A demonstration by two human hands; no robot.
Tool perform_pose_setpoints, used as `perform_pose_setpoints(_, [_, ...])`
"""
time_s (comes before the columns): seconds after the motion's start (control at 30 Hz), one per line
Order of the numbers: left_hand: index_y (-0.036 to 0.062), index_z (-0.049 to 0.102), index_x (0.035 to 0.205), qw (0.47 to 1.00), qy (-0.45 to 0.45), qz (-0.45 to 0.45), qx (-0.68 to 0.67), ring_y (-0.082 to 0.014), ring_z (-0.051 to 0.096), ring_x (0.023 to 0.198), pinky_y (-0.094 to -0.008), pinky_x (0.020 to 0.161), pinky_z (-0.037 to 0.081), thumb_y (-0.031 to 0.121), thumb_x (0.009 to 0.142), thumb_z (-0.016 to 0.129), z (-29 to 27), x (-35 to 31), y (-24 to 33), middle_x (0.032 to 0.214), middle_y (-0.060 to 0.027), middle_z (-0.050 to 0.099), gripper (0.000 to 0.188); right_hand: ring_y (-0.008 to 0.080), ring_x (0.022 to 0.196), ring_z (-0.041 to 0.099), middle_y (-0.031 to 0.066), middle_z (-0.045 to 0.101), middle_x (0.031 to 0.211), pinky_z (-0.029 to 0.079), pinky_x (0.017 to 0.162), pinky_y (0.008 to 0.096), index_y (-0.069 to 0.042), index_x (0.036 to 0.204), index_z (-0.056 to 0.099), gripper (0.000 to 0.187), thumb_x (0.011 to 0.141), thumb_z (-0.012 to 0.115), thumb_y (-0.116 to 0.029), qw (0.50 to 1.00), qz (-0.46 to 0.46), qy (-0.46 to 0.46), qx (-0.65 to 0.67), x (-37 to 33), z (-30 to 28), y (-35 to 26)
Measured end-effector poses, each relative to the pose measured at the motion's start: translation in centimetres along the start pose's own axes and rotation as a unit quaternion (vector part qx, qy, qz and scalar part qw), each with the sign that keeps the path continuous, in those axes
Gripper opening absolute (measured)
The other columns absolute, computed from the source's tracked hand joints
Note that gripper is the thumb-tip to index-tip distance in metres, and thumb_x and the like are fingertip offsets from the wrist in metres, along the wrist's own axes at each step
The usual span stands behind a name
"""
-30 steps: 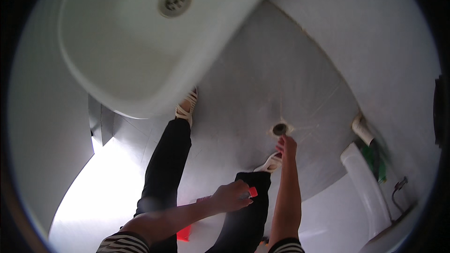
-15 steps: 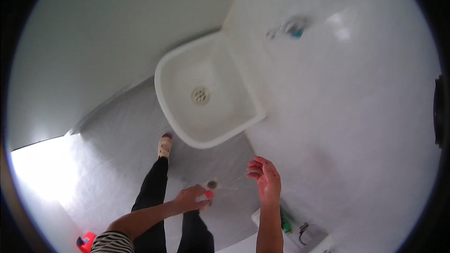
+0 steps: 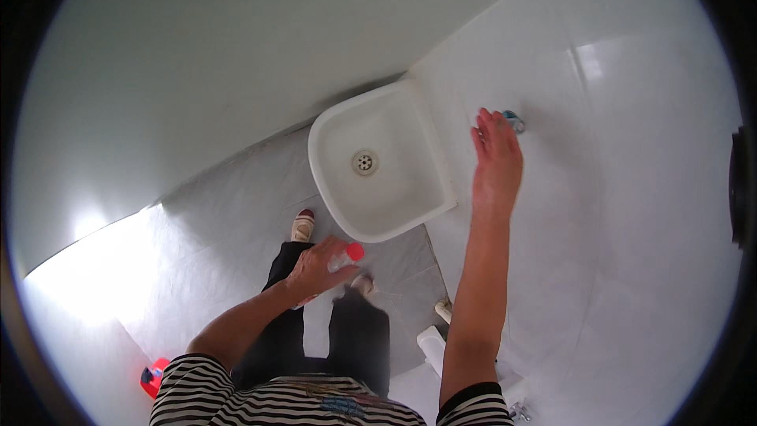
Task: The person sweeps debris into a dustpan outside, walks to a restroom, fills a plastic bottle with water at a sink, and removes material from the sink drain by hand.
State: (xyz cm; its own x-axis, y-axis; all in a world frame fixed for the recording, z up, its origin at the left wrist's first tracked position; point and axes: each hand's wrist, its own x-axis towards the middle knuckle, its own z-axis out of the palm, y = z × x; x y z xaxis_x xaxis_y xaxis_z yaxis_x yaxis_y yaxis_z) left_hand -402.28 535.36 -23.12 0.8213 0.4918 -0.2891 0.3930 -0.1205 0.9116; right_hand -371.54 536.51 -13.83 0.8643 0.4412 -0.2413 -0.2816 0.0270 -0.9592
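My left hand (image 3: 312,270) is closed around a small clear bottle (image 3: 340,260) with a red cap (image 3: 355,252), held in front of my legs. Most of the bottle is hidden by the fingers. My right hand (image 3: 498,170) reaches up to the tap (image 3: 515,121) on the right wall. Its fingers are stretched out and cover part of the tap; whether they touch it I cannot tell. Left of that hand, a white washbasin (image 3: 377,236) with a round drain (image 3: 364,162) sits in the wall corner.
A red container (image 3: 154,376) stands on the floor at the lower left. White fixtures (image 3: 431,345) lie beside my right forearm, low along the wall. My shoe (image 3: 303,226) is on the grey tiled floor, left of the basin. Strong light falls in at the left.
My right hand has risen from below the basin to the wall tap. My left hand, still holding the bottle, appears higher in view. The view has shifted, showing more of my striped shirt.
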Motion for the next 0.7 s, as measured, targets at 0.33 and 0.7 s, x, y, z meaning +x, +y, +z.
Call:
perform_pose_setpoints(0.33, [0.0036,0.055,0.103,0.990,0.115,-0.080,-0.031,-0.0279,0.061,0.086,-0.0354,0.073,0.049,0.020,0.075,0.075,2.2,1.4,-1.2,0.095,-0.0101,0.058,0.038,0.0247,0.101,0.061,0.0171,0.063,0.105,0.047,0.088,0.0345,0.007,0.112,0.056,0.034,0.096,0.046,-0.022,0.989,-0.075,-0.041,-0.122,-2.2,-2.8,-0.9])
perform_pose_setpoints(0.7, [0.0016,0.054,0.102,0.942,0.264,-0.151,-0.142,-0.0254,0.059,0.084,-0.0327,0.075,0.047,0.017,0.076,0.074,6.5,1.2,-2.7,0.091,-0.0109,0.056,0.036,0.0255,0.105,0.058,0.0171,0.060,0.112,0.051,0.084,0.0358,0.004,0.115,0.054,0.032,0.097,0.047,-0.022,0.893,0.389,-0.205,-0.096,-1.4,-6.8,15.4])
